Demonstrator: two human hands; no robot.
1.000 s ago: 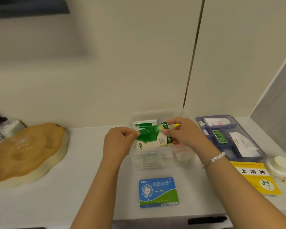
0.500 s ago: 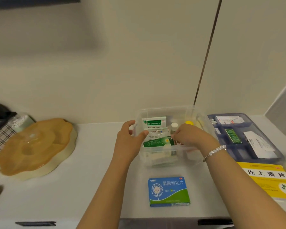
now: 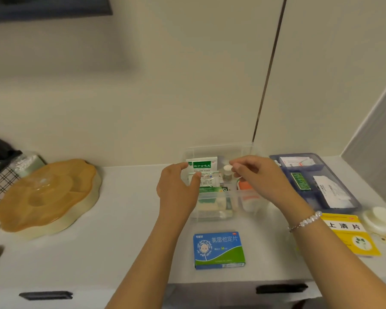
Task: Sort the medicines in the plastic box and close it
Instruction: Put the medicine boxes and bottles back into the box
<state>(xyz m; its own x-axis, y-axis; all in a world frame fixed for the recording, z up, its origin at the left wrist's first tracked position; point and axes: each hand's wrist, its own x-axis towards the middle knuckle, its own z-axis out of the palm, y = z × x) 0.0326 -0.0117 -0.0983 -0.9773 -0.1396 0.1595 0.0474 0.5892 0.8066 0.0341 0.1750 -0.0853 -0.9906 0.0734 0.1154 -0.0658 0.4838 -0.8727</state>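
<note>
The plastic box (image 3: 221,150) sits mid-tabletop (image 3: 125,237); the green sachet I held 1 second ago now stands inside it, so that 1 is sorted. My left hand (image 3: 178,188) rests open against the sachets (image 3: 202,167); my right hand (image 3: 256,172) hovers released. Contents behind the clear wall blur together; the blue box (image 3: 218,249) waits outside.
</note>
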